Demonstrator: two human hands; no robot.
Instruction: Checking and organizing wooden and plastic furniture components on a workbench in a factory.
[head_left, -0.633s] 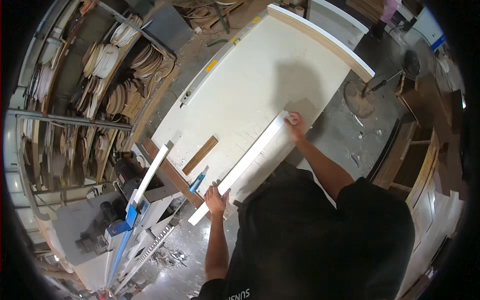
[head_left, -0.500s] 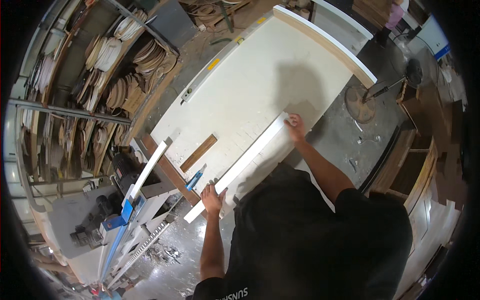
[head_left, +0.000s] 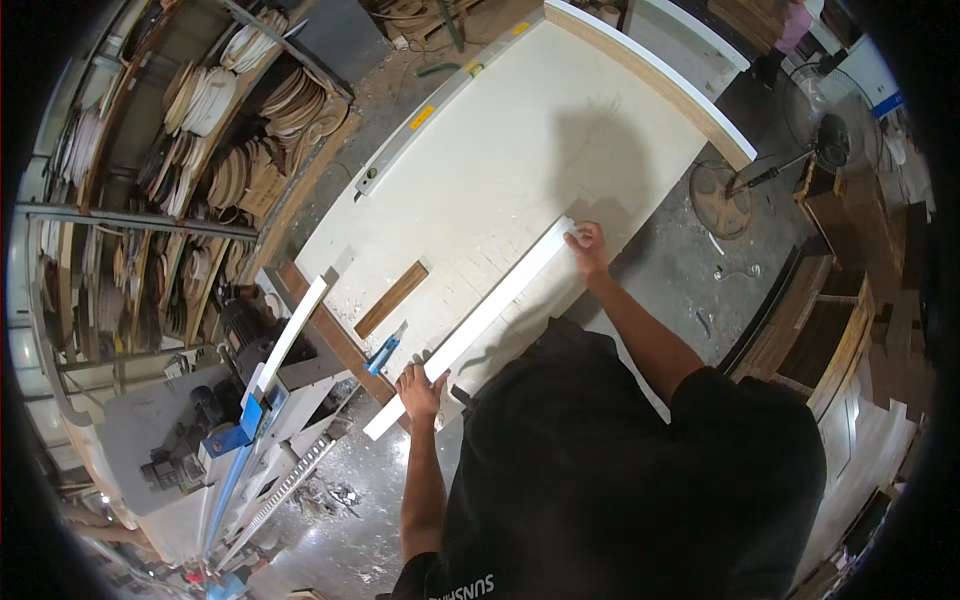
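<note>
A long white strip (head_left: 490,310) lies slantwise across the near side of a large pale tabletop (head_left: 480,170), its lower left end sticking out past the edge. Near that end my left hand (head_left: 418,394) is closed over the strip. At the far end my right hand (head_left: 588,248) grips it, fingers bent around the tip. Just beyond my left hand lies a blue utility knife (head_left: 383,354) with its blade out. A short brown wooden strip (head_left: 392,300) rests on the tabletop beyond the knife.
A long spirit level (head_left: 420,120) lies along the tabletop's far left edge. A curved, white-edged board (head_left: 665,85) stands at the far end. To the left are a machine with a blue part (head_left: 228,440) and shelves (head_left: 215,125) of curved strips. A fan (head_left: 722,200) stands right.
The white strip and both hands have barely shifted. My left hand sits slightly more to the left. The whole view has moved a little, and both hands keep their hold.
</note>
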